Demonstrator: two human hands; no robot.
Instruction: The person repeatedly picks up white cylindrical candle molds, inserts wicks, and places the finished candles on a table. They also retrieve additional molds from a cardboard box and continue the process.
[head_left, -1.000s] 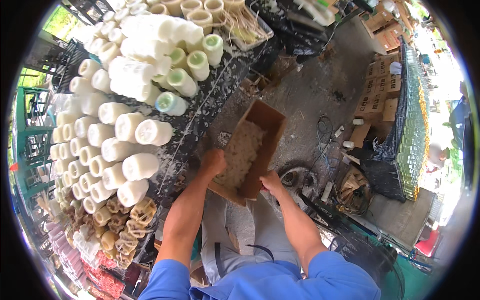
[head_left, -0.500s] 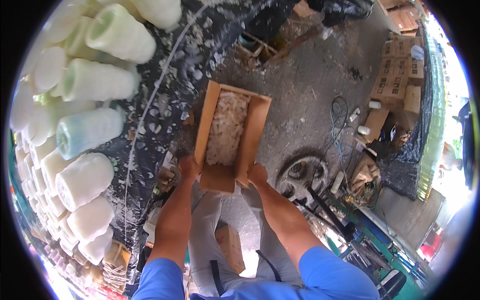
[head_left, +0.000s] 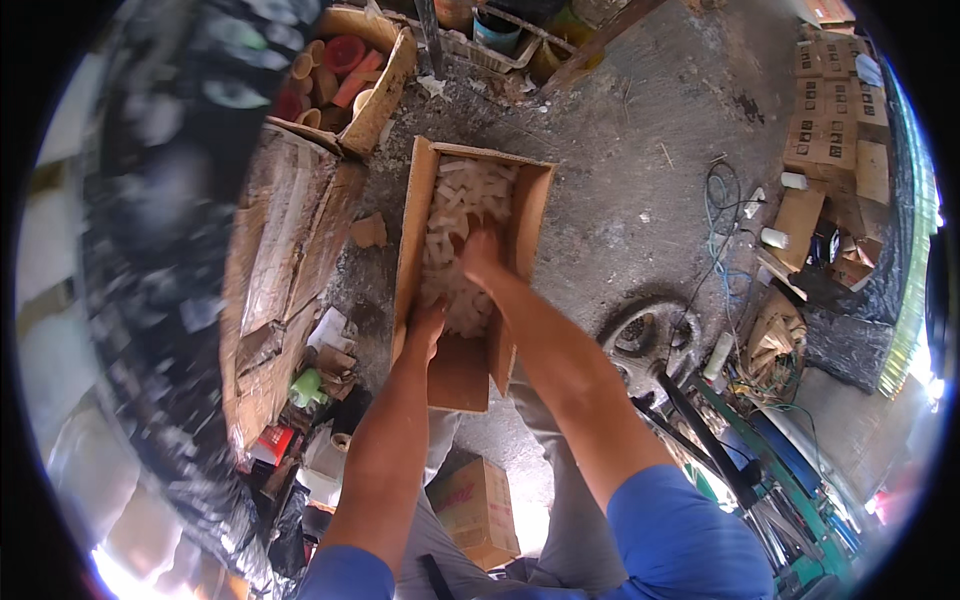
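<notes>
An open cardboard box [head_left: 408, 220] with raised flaps stands in front of me, tilted slightly to the right. Short white chunks [head_left: 465, 190], perhaps wax, fill much of it. My right hand [head_left: 480, 255] reaches in and touches the chunks near the middle. Beside the box's left wall, my left hand [head_left: 427, 325] is lowered inside at the near end. The fingers of both hands are partly buried or turned away, so I cannot make out whether they hold any chunk.
Left of the box lie a worn carton [head_left: 285, 225] and a carton of red and tan cup-like pieces [head_left: 395, 95]. A black-covered table [head_left: 150, 390] edges the left. A heavy wheel [head_left: 645, 345] and tangled cables [head_left: 715, 235] lie right. Another carton [head_left: 475, 510] sits between my legs.
Both hands have left the box's near edges and gone inside it, the right one further in. My view has shifted, bringing the cartons at the left into sight.
</notes>
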